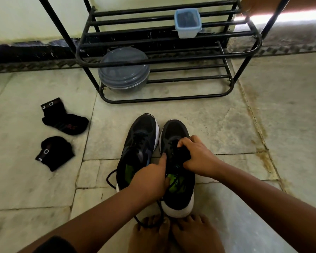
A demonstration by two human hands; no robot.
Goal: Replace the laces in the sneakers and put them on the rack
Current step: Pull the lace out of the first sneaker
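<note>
On the pale stone-tiled floor [226, 125], 2 black socks lie to the left, apart from each other: the farther sock [65, 118] has a white-lettered cuff and red marking, the nearer sock [54, 153] is folded with its lettered cuff toward the viewer. A round grey lidded container [123, 69] and a small square container with a light blue lid [188, 22] sit farther back. Behind runs a pale wall [26, 17] with a dark, scuffed skirting [33, 52].
</note>
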